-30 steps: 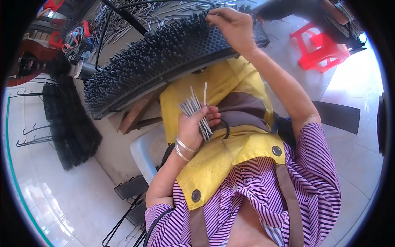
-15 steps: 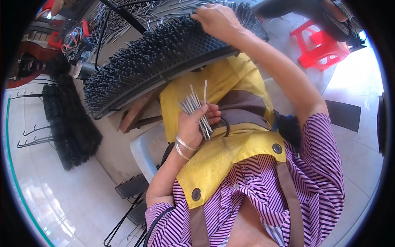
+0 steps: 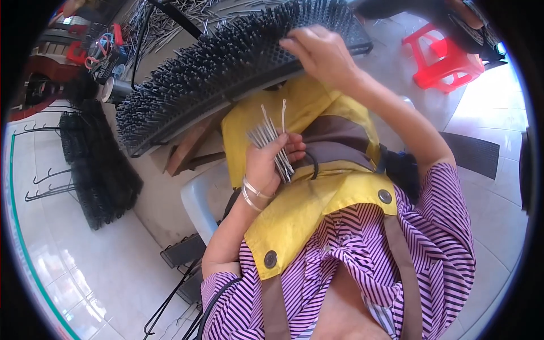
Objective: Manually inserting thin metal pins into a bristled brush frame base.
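My left hand [image 3: 265,161] is closed around a fanned bundle of thin silvery metal rods [image 3: 263,135], held over my lap. One rod sticks up higher than the others near the fingertips. Over the near edge of a long black perforated rack [image 3: 279,73] hovers my right hand [image 3: 327,59]. Its thumb and fingertips are drawn together, and anything between them is too small to make out. Rows of dark upright rods [image 3: 187,73] stand densely in the rack's holes. Bare holes show along its near side, by my right hand.
Loose rods [image 3: 164,28] lie heaped beyond the rack, under a dark bar. Bristly black racks [image 3: 102,164] with wire hooks hang at the left. A red plastic stool [image 3: 445,62] stands at the far right, near another person's dark-clothed limb. My yellow apron [image 3: 300,204] covers my lap.
My right hand has come down and nearer from among the standing rods to the rack's near edge. My left hand keeps its grip on the rods, nearly still.
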Demonstrator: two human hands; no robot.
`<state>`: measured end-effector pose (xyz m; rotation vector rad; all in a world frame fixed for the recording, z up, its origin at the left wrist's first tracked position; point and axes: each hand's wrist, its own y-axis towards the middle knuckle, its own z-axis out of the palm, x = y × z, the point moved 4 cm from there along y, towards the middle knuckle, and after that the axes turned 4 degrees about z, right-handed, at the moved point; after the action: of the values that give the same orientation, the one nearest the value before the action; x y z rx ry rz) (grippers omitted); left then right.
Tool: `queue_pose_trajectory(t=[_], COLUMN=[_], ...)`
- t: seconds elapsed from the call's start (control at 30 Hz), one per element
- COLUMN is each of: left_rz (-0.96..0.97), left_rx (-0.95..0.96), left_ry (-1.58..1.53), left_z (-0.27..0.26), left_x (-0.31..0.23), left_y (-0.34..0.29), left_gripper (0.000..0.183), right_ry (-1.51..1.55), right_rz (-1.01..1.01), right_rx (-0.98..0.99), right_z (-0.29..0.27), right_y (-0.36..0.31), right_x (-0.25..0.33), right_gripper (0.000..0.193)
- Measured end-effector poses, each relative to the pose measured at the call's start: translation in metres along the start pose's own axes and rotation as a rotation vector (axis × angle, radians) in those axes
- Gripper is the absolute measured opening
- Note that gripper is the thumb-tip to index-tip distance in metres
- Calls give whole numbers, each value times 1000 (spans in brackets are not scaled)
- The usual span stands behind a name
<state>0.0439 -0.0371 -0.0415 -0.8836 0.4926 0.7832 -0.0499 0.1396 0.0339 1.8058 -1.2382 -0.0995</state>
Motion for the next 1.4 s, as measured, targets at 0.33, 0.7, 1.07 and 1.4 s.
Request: queue_pose_trajectory(t=[0.33,0.7,1.07,1.4], left_rz=[8,-34,-48,50], left_rx=[101,106,128,134], left_ry=[70,223,124,-43], left_z=[11,17,7,2], left_x=[-7,-2,0,4], left_y=[3,-6,-1,3], left_gripper=[16,23,19,14], right_ry=[960,974,1167,1310], right_rz=[881,1001,1242,1210], right_rx=[600,495,193,12], right_z=[25,16,-1,0], right_y=[-70,-78,-62,-66], right_x=[36,37,0,-25], right_gripper=[20,18,15,11])
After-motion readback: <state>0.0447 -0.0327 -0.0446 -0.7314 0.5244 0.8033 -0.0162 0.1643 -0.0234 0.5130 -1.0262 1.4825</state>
